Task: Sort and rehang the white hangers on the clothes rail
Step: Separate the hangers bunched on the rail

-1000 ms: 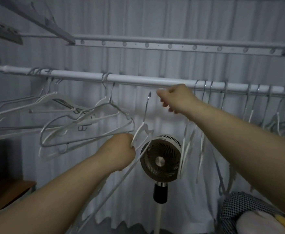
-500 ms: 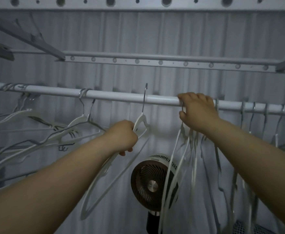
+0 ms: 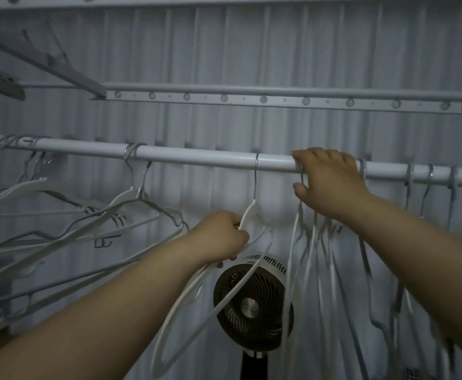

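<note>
Nearest me, both bare forearms are reaching up and away toward the rail. The left hand point(image 3: 219, 237) is gripping a white hanger point(image 3: 249, 212) by its shoulder, fingers curled tight round the plastic just below the neck, while the hanger's loop is trailing down and to the left past the wrist. Its metal hook is sitting over the clothes rail point(image 3: 197, 157), left of the other hand. The right hand point(image 3: 331, 185) is reaching higher, its fingers lying curled over the top of the rail and its thumb tucking in beneath; one wire hook is showing between thumb and fingers, though I cannot tell whether the hand is pinching it. Directly under that hand a bunch of hangers point(image 3: 306, 256) is dangling close together, blurred. Further right, several hooks point(image 3: 409, 174) are hanging spaced apart along the rail. Off to the left, tangled hangers point(image 3: 60, 215) are hanging at crooked angles from two clusters of hooks. Behind the held hanger, low in the middle, a round fan point(image 3: 251, 305) on a dark pole is facing the room. Beyond everything a pale pleated curtain point(image 3: 251, 50) is covering the wall, and a perforated bar point(image 3: 262, 99) is running across above the rail.
</note>
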Motion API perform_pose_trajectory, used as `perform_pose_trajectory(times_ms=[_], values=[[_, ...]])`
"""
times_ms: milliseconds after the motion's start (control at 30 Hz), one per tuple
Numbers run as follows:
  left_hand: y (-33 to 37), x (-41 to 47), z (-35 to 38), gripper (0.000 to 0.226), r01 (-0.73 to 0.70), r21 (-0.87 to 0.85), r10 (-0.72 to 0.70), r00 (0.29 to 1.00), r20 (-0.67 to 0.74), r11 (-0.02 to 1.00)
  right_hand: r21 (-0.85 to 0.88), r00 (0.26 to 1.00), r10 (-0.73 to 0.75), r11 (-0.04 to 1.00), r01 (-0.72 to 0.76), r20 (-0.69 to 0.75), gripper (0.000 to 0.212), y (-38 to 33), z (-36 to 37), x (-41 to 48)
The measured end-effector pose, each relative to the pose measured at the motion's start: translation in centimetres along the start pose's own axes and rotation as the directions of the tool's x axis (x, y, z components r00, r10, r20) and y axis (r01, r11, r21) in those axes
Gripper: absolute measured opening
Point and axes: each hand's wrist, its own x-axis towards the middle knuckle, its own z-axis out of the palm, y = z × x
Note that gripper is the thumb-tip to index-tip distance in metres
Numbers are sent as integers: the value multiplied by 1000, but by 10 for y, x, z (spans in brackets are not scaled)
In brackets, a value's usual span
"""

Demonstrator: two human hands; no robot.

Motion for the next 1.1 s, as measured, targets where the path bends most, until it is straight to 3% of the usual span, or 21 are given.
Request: perform_pose_trajectory(times_ms=[167,267,467,767,967,1100], values=[[-16,-14,-20,45,-50,84,61,988,-144,995,29,1000,-17,999,18,-22,58,-19,-7,6],[-28,-27,-41,40,-91,111,115,966,-232,990,50,997,-43,998,46,-59,57,-42,-12,15],[-67,-53,-96,33,-85,351,254,845,-470,932,77,995,-89,993,93,-51,56,-97,-16,38],[-129,-76,-148,48,99,576,210,870,-445,811,-17,990,-43,999,45,133,50,-154,2,57],[-164,-79,-167,38,177,689,212,872,-441,702,-34,991,41,999,-37,131,50,-162,10,57],[-175,-80,-171,30,115,722,254,889,-381,682,-29,992,86,996,-84,93,54,-160,12,53]])
